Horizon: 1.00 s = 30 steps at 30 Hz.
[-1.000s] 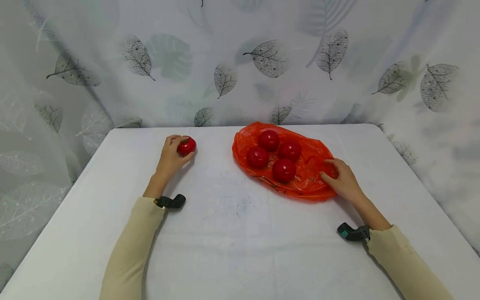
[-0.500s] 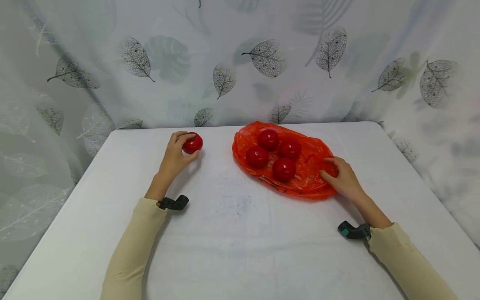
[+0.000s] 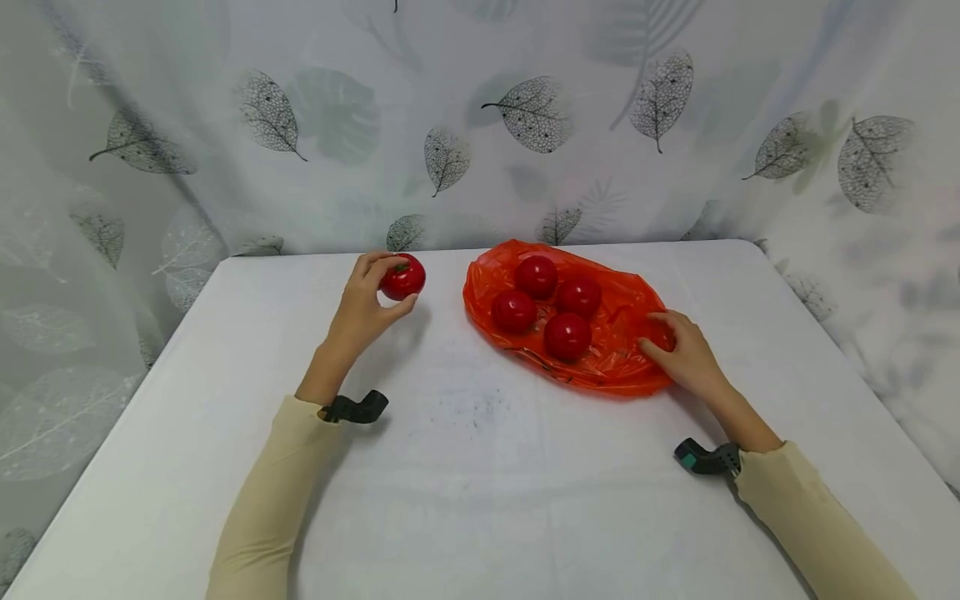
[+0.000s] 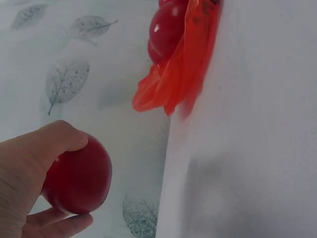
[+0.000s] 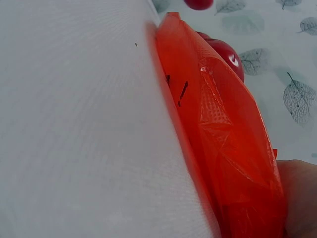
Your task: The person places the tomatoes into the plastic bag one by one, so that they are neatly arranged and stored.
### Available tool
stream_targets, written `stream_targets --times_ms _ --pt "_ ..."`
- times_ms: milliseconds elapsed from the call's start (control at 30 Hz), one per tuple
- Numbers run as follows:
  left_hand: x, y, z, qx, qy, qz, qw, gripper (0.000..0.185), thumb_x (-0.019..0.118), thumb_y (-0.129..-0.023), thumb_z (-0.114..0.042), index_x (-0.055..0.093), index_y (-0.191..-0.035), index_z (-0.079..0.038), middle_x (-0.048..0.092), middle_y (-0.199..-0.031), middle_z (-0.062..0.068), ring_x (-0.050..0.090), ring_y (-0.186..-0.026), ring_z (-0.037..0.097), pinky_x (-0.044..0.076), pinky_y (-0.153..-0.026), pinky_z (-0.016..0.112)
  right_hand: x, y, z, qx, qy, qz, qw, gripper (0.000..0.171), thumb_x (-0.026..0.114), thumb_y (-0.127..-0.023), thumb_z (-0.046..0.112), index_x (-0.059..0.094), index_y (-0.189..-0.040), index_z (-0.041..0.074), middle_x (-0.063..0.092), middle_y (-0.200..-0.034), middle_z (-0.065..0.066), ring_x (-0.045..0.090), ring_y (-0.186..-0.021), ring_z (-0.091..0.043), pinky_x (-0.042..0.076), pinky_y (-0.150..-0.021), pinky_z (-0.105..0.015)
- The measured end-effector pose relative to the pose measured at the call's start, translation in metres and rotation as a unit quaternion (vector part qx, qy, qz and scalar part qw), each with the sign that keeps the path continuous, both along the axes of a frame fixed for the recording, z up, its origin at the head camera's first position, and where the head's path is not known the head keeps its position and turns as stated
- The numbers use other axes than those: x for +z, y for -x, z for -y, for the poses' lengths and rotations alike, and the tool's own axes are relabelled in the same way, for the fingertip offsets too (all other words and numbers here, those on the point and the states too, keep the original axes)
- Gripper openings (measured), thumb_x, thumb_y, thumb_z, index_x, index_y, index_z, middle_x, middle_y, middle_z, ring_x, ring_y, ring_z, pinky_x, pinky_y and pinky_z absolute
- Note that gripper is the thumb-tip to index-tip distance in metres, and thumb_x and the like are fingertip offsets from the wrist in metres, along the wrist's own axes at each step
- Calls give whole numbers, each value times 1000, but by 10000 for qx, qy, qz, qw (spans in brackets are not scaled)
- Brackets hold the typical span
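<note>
In the head view, my left hand (image 3: 362, 310) holds a red tomato (image 3: 405, 279) with a green stem end above the left back part of the table. Its thumb and fingers curl round the fruit, as the left wrist view shows, and a shadow lies apart on the cloth. My right hand (image 3: 693, 357) grips the right end of an orange-red plastic bag (image 3: 611, 362), thumb and fingers on either side of the film. Several tomatoes (image 3: 567, 337) lie grouped on the spread bag. The right wrist view shows the bag's raised side (image 5: 223, 134), which hides most of that hand.
A white cloth covers the table (image 3: 480, 500). Behind it and along both sides hangs a leaf-print curtain (image 3: 337, 167). A dark camera mount sits on the left wrist (image 3: 358, 407) and another on the right wrist (image 3: 707, 458).
My left hand has lifted the tomato and carried it rightward and back, closer to the bag. My right hand stays at the bag's right end, and the bag lies as before.
</note>
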<state>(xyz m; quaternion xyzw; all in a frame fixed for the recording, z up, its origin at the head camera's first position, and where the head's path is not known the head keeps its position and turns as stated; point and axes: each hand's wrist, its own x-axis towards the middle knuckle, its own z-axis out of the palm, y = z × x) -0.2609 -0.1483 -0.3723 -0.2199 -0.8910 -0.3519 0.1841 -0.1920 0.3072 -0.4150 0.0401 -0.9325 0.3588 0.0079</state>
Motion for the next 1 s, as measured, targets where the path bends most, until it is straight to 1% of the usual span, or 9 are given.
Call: stream_targets --times_ms 200,300,433,533,667,767,867,1000 --pt "5 -6 -19 -357 -30 -154 9992 51 78 -81 -9 56 -127 -2 47 -135 19 48 -123 33 53 -93 48 0 0 0 31 22 -25 10000 51 58 -95 15 42 -136 -11 33 -144 -35 29 -132 -53 29 -105 -69" --pt "7 -8 -28 -513 -1 -176 9985 51 78 -81 -9 56 -126 -1 47 -134 19 49 -123 32 53 -93 47 -1 1 0 55 31 -47 10000 51 58 -95 15 42 -136 -11 34 -144 -35 29 -132 -53 29 -104 -69" --pt "11 -8 -40 -707 80 -201 9973 51 78 -81 -9 57 -127 -3 48 -135 17 49 -124 31 53 -93 45 -1 1 -1 79 38 -96 9999 51 58 -94 15 43 -135 -11 35 -143 -35 30 -131 -53 29 -104 -70" --pt "16 -10 -51 -872 214 -307 9955 52 79 -81 -10 57 -127 -4 48 -135 16 49 -125 31 53 -93 44 -1 1 -2 79 52 -125 9999 51 58 -94 15 43 -135 -11 35 -142 -35 30 -131 -52 29 -105 -69" --pt "19 -14 -66 -1239 441 -596 9895 50 78 -82 -12 58 -127 -5 49 -136 16 48 -126 30 53 -95 41 -1 1 -2 75 25 -107 9999 51 59 -94 14 42 -135 -11 35 -142 -35 30 -131 -52 29 -104 -69" --pt "19 -18 -76 -1513 503 -843 9836 48 77 -82 -13 59 -126 -5 50 -135 16 48 -127 28 51 -97 37 -1 1 -1 110 29 -85 9999 51 59 -94 14 42 -135 -11 34 -143 -35 29 -131 -53 29 -105 -69" --pt "19 -20 -86 -1663 520 -1051 9791 46 76 -83 -13 60 -125 -5 51 -134 16 48 -126 27 50 -99 35 -2 1 -1 123 65 -78 9999 50 59 -94 13 43 -135 -11 34 -143 -35 29 -131 -53 28 -105 -69" --pt "21 -23 -98 -1772 572 -1285 9741 45 75 -83 -13 61 -124 -6 53 -132 16 48 -126 28 50 -100 35 -2 1 -1 103 59 -86 9999 50 59 -94 12 42 -135 -11 34 -143 -35 29 -131 -53 29 -105 -69"
